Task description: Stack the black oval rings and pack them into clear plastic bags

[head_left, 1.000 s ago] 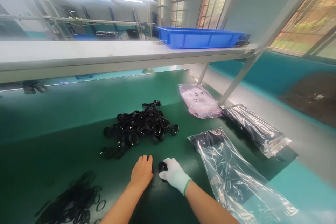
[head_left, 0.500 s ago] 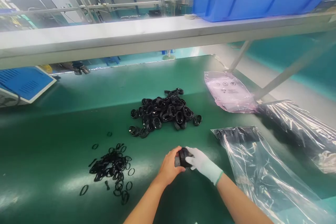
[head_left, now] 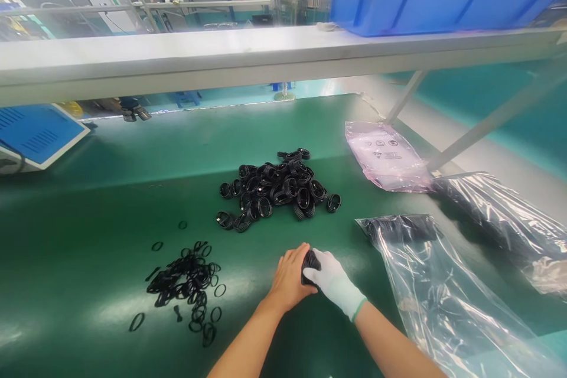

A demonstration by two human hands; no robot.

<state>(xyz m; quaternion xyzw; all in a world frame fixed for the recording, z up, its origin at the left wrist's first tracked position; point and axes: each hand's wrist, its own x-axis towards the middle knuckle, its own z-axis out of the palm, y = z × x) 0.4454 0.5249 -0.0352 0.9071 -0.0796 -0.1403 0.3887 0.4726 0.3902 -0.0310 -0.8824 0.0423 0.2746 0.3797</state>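
Observation:
My bare left hand point(head_left: 290, 277) and my white-gloved right hand point(head_left: 332, 280) meet over a small black ribbed oval part point(head_left: 309, 261), both closed around it just above the green mat point(head_left: 110, 201). Beyond them lies a heap of several similar black oval parts point(head_left: 277, 189). To the left of my hands sits a loose pile of thin black rubber rings point(head_left: 186, 283).
A clear plastic bag point(head_left: 443, 295) lies right of my hands, with a second clear bag point(head_left: 500, 218) and a pink bag point(head_left: 385, 153) further right. A grey shelf point(head_left: 221, 59) overhead carries a blue bin point(head_left: 443, 3). A blue-topped device point(head_left: 31, 136) stands far left.
The camera view swung left and down at first, bringing the ring pile into sight. My hands came together on the black part and have shifted slightly left since.

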